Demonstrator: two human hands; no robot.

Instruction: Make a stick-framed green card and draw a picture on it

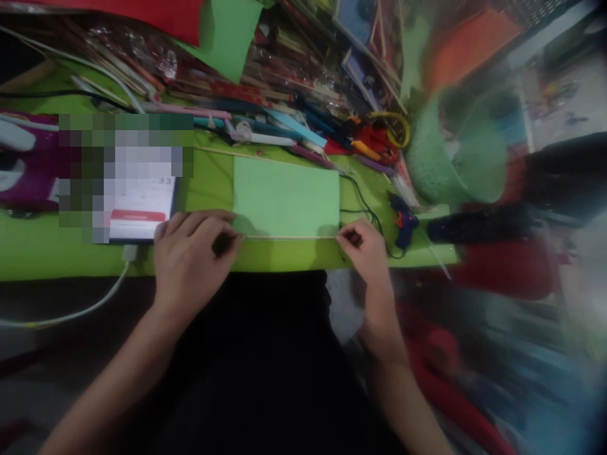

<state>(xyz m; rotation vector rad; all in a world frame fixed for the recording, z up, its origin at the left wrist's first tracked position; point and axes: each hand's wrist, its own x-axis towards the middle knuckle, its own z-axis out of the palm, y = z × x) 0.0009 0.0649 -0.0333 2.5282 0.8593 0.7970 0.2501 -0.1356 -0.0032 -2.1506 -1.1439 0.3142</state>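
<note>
On the green table [47, 256], left hand [190, 259] and right hand [366, 248] pinch one thin stick [289, 237] (wooden, seemingly).

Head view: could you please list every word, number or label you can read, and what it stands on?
"33": on the phone screen, upper right.
Red bar on that screen: lettering too blurred to read.
Wrappers in the pile behind: print too blurred.
Green sheet and thin stick pinched by left hand and right hand: no text.
</note>
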